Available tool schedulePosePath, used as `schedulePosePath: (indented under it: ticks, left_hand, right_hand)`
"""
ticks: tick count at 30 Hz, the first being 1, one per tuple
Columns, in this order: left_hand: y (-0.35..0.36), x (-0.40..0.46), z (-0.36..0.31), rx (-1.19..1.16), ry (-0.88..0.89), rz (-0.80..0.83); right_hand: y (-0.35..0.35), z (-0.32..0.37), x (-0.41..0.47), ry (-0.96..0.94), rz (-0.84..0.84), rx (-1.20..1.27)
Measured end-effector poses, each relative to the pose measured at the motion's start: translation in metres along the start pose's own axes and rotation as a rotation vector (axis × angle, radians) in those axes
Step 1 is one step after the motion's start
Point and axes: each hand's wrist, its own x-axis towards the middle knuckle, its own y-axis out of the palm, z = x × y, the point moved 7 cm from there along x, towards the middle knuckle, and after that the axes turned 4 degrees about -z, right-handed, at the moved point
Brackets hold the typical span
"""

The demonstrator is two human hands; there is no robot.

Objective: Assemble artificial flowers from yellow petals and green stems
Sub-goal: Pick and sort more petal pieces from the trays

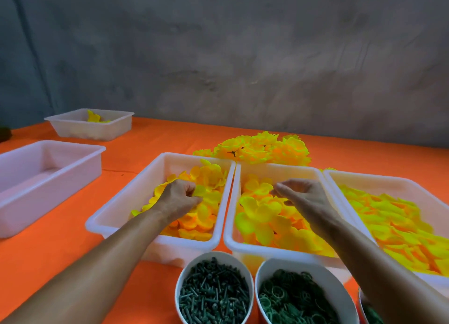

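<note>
Three white trays of loose yellow petals stand side by side: left tray (126, 192), middle tray (267, 249), right tray (388, 178). My left hand (178, 197) is down in the left tray, with its curled fingers pinching a yellow petal (200, 191). Over the middle tray hovers my right hand (298, 195), fingertips bunched against the thumb with nothing visible between them. A white cup of dark green stems (213, 294) stands at the front, beside a cup of green rings (291, 299). Finished yellow flowers (264, 148) lie piled behind the trays.
The table has an orange cover (60, 255). An empty white tray (48, 168) stands at the left, and a smaller tray (73, 129) with a few yellow pieces at the far left. A third cup (369, 311) shows at the bottom right edge. A grey wall rises behind.
</note>
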Motion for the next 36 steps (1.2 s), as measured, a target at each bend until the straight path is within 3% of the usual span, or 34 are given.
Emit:
schedulePosePath:
  ticks: [12, 19, 28, 31, 33, 36]
  left_hand:
    - [0.003, -0.002, 0.003, -0.067, -0.059, 0.06]
    - [0.007, -0.003, -0.001, 0.088, -0.006, 0.068]
    - [-0.01, -0.001, 0.003, 0.268, -0.014, -0.07]
    - [-0.017, 0.001, 0.004, 0.358, -0.036, -0.092]
    - [-0.024, 0.002, -0.007, 0.421, 0.005, -0.16]
    - [-0.027, 0.005, -0.046, 0.397, 0.207, -0.246]
  right_hand:
    - [0.007, -0.013, 0.002, -0.028, 0.052, -0.084]
    - [0.021, -0.018, 0.0, -0.027, 0.187, -0.277]
    - [0.034, -0.022, -0.005, -0.106, 0.359, -0.637]
    - [0.035, -0.021, -0.006, -0.12, 0.361, -0.639]
    - [0.033, -0.017, -0.005, -0.143, 0.317, -0.583]
    - [0.028, -0.013, -0.002, -0.139, 0.248, -0.471]
